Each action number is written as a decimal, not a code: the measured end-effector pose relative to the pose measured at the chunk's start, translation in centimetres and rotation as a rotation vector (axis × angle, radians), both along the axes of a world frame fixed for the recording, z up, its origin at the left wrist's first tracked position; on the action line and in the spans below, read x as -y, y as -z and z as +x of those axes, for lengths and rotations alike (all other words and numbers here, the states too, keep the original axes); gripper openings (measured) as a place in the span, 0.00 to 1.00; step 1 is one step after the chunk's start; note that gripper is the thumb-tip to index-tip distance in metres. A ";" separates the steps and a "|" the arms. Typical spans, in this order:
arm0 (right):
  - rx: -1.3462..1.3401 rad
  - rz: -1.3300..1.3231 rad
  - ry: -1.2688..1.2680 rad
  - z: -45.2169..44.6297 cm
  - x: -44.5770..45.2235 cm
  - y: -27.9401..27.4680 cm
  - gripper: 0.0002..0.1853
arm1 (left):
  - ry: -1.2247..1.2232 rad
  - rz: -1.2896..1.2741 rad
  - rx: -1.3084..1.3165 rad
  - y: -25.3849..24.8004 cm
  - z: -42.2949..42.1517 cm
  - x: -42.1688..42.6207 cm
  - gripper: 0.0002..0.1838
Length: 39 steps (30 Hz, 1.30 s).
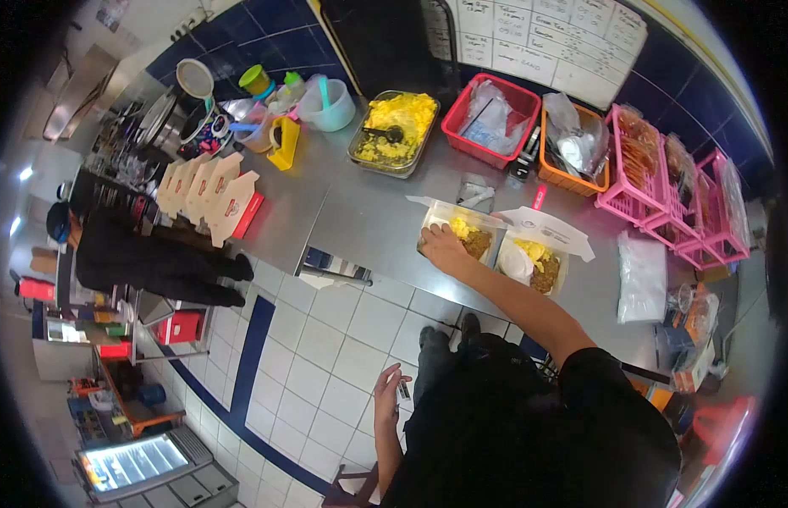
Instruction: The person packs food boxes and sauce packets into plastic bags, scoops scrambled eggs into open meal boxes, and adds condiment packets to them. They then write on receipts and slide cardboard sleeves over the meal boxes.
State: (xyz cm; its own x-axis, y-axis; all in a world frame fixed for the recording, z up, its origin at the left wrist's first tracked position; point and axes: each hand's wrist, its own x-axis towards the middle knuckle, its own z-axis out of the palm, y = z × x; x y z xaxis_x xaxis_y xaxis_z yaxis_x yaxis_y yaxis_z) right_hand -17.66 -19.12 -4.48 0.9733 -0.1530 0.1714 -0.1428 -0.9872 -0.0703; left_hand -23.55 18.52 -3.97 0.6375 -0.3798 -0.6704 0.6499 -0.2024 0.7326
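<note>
My right hand (445,247) reaches over the left end of an open food box (498,243), its fingers curled down; what they grip is hidden. Scrambled egg (463,227) and a brown minced topping (475,245) fill the right side of that box. Beside it a second open box (556,286) contains white rice (514,261), egg and the same brown topping. Low over the floor, my left hand (387,396) pinches a small black-and-white item (404,389), too small to name.
Behind the boxes stand a glass tray (358,161) of yellow egg with a black scoop, a red basket (455,133), an orange basket (550,167) and pink baskets (631,207). Folded cartons (212,195) lie left; plastic bags (641,275) lie right. Another person (144,254) stands far left.
</note>
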 end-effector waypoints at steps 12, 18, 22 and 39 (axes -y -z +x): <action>0.010 0.187 0.291 -0.4 -3.7 -0.1 0.11 | 0.035 0.005 0.015 -2.5 7.8 -2.5 0.15; 0.118 1.312 0.312 -9.0 -17.9 -6.4 0.23 | 0.082 -0.259 0.141 -4.5 9.7 1.6 0.12; 0.419 1.655 0.554 -12.9 -24.5 -5.2 0.21 | 0.507 -0.389 0.370 -4.2 8.8 5.3 0.08; 1.262 1.239 0.679 -23.9 -14.4 -22.5 0.14 | 1.147 -0.925 0.495 -21.0 -0.9 16.6 0.40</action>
State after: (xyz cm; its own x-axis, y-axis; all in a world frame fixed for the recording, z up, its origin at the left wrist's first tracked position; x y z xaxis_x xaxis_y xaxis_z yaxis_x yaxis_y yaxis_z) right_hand -41.58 -4.72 17.97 0.1139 -0.9828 0.1456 0.2632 -0.1114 -0.9583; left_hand -24.42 1.87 17.02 -0.1946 -0.9493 0.2470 0.1329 0.2239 0.9655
